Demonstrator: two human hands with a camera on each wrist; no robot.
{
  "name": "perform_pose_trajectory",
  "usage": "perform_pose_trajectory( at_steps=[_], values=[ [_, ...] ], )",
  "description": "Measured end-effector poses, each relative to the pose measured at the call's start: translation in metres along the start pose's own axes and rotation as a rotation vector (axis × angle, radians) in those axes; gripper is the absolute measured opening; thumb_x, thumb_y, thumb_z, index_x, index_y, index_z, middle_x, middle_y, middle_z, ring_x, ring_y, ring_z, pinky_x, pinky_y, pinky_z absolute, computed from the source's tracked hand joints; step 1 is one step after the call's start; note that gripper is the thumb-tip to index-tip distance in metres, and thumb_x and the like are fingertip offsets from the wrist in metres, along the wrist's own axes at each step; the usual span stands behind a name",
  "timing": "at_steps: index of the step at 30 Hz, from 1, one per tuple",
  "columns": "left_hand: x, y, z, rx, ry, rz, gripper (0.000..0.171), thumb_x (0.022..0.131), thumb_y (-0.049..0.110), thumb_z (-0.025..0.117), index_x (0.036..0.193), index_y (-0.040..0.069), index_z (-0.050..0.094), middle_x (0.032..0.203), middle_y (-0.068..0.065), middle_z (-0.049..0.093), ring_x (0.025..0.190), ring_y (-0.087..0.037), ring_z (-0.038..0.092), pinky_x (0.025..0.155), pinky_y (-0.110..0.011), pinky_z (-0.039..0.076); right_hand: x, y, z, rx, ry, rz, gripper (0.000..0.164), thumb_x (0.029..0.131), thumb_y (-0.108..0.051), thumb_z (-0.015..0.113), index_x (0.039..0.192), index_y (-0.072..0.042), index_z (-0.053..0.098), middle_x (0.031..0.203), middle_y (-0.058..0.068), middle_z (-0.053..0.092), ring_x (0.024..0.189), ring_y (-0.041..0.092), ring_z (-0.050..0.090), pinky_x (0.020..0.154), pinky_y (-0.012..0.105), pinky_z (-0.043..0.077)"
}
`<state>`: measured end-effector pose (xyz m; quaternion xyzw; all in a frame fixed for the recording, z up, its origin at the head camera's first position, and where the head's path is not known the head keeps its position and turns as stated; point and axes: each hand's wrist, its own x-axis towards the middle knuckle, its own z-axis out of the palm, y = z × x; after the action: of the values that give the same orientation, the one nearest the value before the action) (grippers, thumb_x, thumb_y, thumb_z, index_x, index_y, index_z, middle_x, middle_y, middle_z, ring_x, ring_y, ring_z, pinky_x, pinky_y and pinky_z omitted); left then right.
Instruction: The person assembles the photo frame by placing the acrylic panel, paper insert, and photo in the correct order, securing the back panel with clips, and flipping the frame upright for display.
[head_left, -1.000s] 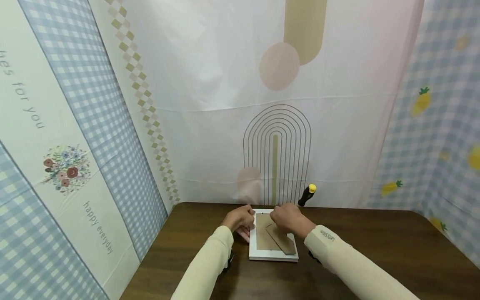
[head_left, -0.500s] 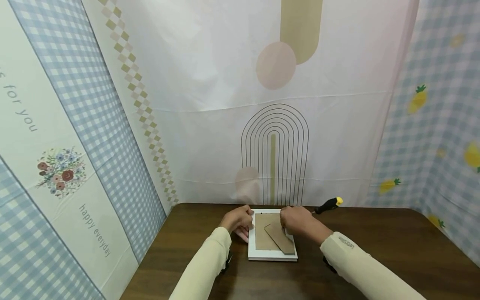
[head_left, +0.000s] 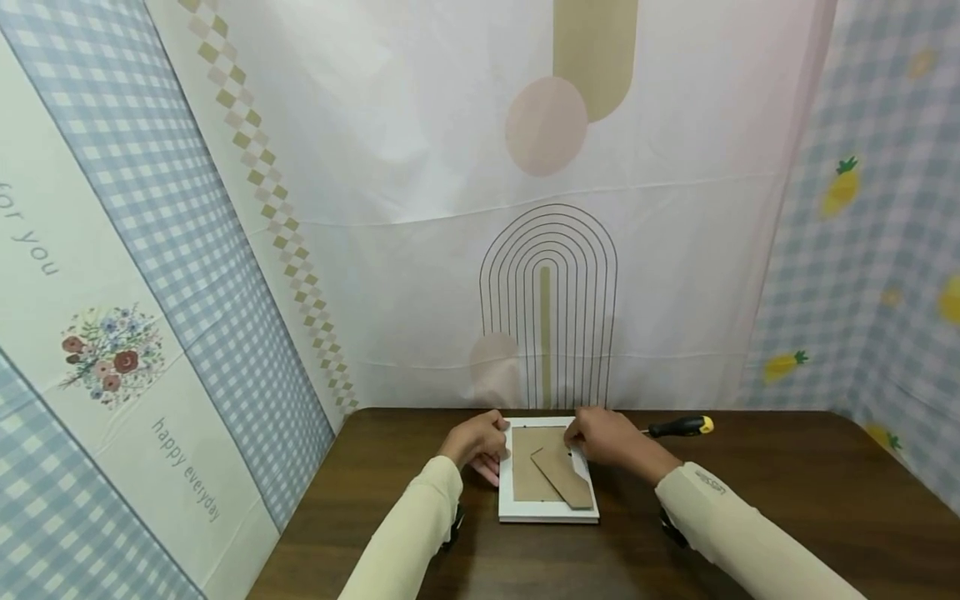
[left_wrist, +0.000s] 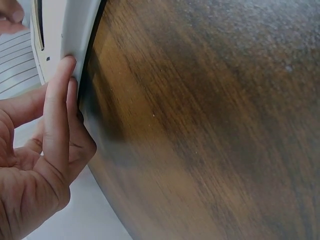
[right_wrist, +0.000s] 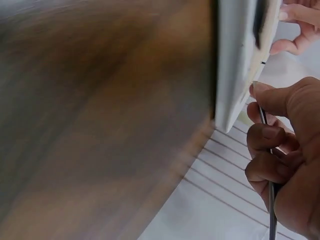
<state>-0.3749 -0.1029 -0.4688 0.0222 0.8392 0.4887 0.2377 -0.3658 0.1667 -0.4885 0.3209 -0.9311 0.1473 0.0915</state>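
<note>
Picture frame (head_left: 547,507), back up, laid near far edge of table (head_left: 375,508) | left side held by left hand (head_left: 477,440) | screwdriver (head_left: 678,427) gripped by shaft, right hand (head_left: 606,435) curled | backing board (head_left: 527,471) seated; tab (head_left: 570,454) fastening undetermined

Right grip (head_left: 606,435) seemingly hides tip of screwdriver (head_left: 681,427).

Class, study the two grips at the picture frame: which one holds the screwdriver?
The right grip, curled round the shaft of the screwdriver. The left grip holds no tool and touches the left edge of the picture frame.
</note>
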Motion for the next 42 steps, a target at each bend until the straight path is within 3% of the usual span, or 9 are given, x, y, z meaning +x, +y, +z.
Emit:
perform_pose_trajectory(
  at_steps=[4, 8, 11, 15, 19, 24, 32, 37, 42],
  values=[
    [-0.001, 0.001, 0.000, -0.006, -0.001, 0.002, 0.059, 0.097, -0.011, 0.064, 0.153, 0.005, 0.054, 0.085, -0.018, 0.059, 0.061, -0.025, 0.062, 0.060, -0.043, 0.076, 0.018, -0.005, 0.000, 0.049, -0.045, 0.029, 0.013, 0.100, -0.004, 0.077, 0.100, -0.009, 0.089, 0.097, 0.003, 0.084, 0.080, 0.009, 0.067, 0.064, 0.025, 0.062],
    [-0.001, 0.001, 0.002, -0.008, -0.002, 0.009, 0.059, 0.097, -0.010, 0.064, 0.153, 0.005, 0.054, 0.086, -0.019, 0.058, 0.061, -0.026, 0.063, 0.062, -0.044, 0.076, 0.034, -0.011, 0.002, 0.092, -0.074, 0.065, 0.016, 0.101, -0.003, 0.076, 0.111, -0.005, 0.089, 0.107, 0.008, 0.087, 0.088, 0.014, 0.074, 0.073, 0.031, 0.069],
    [0.000, 0.002, 0.003, -0.012, -0.003, 0.009, 0.059, 0.097, -0.010, 0.065, 0.153, 0.004, 0.053, 0.087, -0.020, 0.058, 0.062, -0.027, 0.064, 0.062, -0.045, 0.076, 0.045, -0.014, 0.005, 0.128, -0.064, 0.102, 0.016, 0.100, -0.001, 0.075, 0.109, -0.004, 0.088, 0.106, 0.009, 0.086, 0.084, 0.013, 0.072, 0.070, 0.031, 0.067],
    [0.000, 0.003, 0.002, -0.018, -0.004, 0.008, 0.058, 0.097, -0.011, 0.065, 0.152, 0.003, 0.053, 0.089, -0.021, 0.058, 0.063, -0.028, 0.063, 0.061, -0.045, 0.076, 0.058, -0.008, 0.010, 0.157, -0.020, 0.086, 0.019, 0.093, 0.003, 0.073, 0.103, -0.004, 0.088, 0.101, 0.008, 0.086, 0.079, 0.012, 0.070, 0.065, 0.030, 0.066],
    [0.000, 0.004, 0.002, -0.013, 0.001, 0.002, 0.058, 0.098, -0.009, 0.066, 0.153, 0.004, 0.054, 0.091, -0.023, 0.059, 0.064, -0.029, 0.064, 0.059, -0.044, 0.076, 0.076, 0.029, 0.037, 0.124, 0.022, -0.001, 0.021, 0.089, -0.002, 0.071, 0.093, -0.015, 0.088, 0.093, 0.001, 0.083, 0.073, 0.011, 0.065, 0.057, 0.029, 0.060],
    [0.002, 0.002, 0.000, -0.016, 0.010, -0.004, 0.058, 0.098, -0.009, 0.066, 0.154, 0.005, 0.055, 0.089, -0.023, 0.061, 0.064, -0.029, 0.065, 0.055, -0.041, 0.074, 0.093, 0.055, 0.060, 0.082, -0.015, 0.039, 0.019, 0.095, -0.010, 0.078, 0.092, -0.025, 0.090, 0.096, -0.004, 0.084, 0.078, 0.010, 0.070, 0.060, 0.029, 0.063],
    [0.003, 0.001, -0.003, -0.017, 0.007, -0.015, 0.059, 0.098, -0.009, 0.064, 0.154, 0.006, 0.055, 0.089, -0.022, 0.059, 0.063, -0.028, 0.065, 0.059, -0.044, 0.075, 0.103, 0.049, 0.062, 0.022, -0.095, 0.103, 0.023, 0.098, -0.011, 0.080, 0.092, -0.031, 0.090, 0.099, -0.006, 0.085, 0.082, 0.010, 0.072, 0.064, 0.029, 0.065],
    [0.003, 0.002, -0.003, -0.017, 0.005, -0.024, 0.058, 0.098, -0.009, 0.064, 0.153, 0.006, 0.055, 0.091, -0.023, 0.060, 0.064, -0.030, 0.065, 0.062, -0.046, 0.076, 0.108, 0.050, 0.061, 0.008, -0.125, 0.124, 0.036, 0.095, -0.004, 0.075, 0.085, -0.037, 0.087, 0.096, -0.012, 0.081, 0.077, 0.005, 0.063, 0.060, 0.024, 0.056],
    [0.002, 0.002, -0.003, -0.013, 0.009, -0.024, 0.056, 0.098, -0.010, 0.064, 0.151, 0.007, 0.057, 0.091, -0.024, 0.060, 0.063, -0.030, 0.064, 0.061, -0.046, 0.076, 0.110, 0.031, 0.043, -0.031, -0.159, 0.061, 0.035, 0.095, 0.000, 0.073, 0.082, -0.029, 0.087, 0.086, -0.007, 0.078, 0.072, 0.009, 0.053, 0.057, 0.026, 0.050]
  ],
)
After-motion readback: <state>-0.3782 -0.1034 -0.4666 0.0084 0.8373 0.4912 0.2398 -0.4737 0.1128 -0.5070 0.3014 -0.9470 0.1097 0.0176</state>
